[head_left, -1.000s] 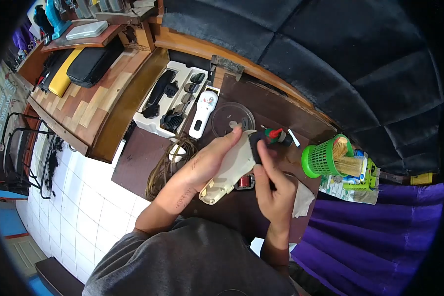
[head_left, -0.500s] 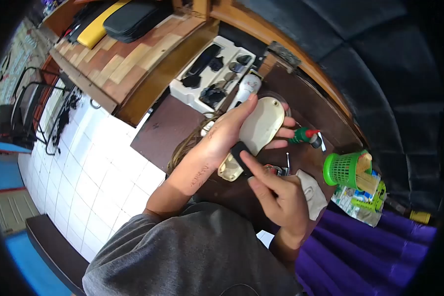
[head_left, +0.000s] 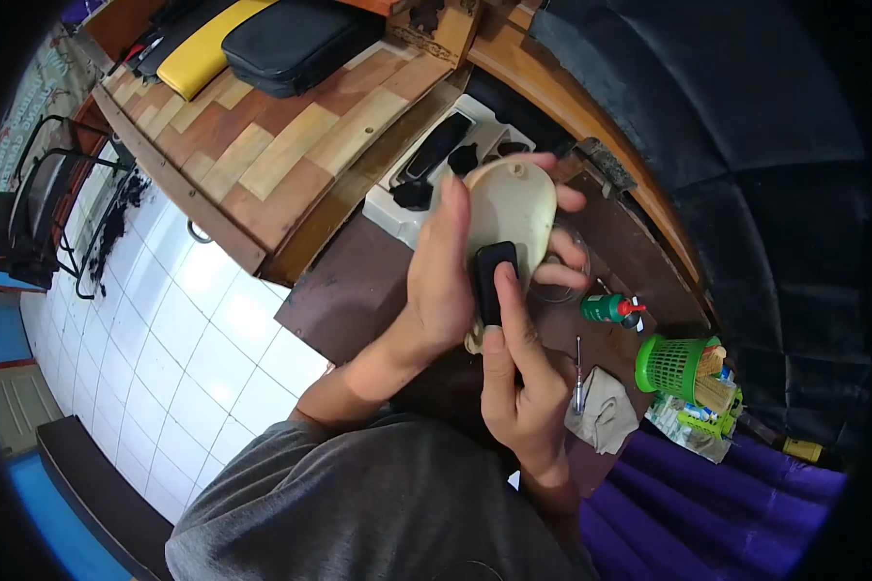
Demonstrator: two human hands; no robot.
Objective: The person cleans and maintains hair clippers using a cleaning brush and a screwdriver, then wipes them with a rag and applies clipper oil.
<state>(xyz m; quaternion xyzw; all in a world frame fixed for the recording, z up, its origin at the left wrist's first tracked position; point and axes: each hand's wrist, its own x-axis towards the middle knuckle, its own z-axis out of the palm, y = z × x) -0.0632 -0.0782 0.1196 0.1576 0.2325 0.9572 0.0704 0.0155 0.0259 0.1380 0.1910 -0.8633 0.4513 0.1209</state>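
My left hand grips a cream-coloured clipper body, held upright above the dark brown table. My right hand holds a small black part against the lower face of that body, thumb pressed on it. Behind the body lies a clear round lid, partly hidden by my fingers.
A white moulded tray with black clipper parts sits behind my hands. To the right lie a green oil bottle with red cap, a screwdriver, a grey cloth and a green basket. Black and yellow cases rest on the wooden counter.
The cream body has been raised and turned more upright in my left hand. My right hand has brought the black part from its lower end up onto its face. The view shifted.
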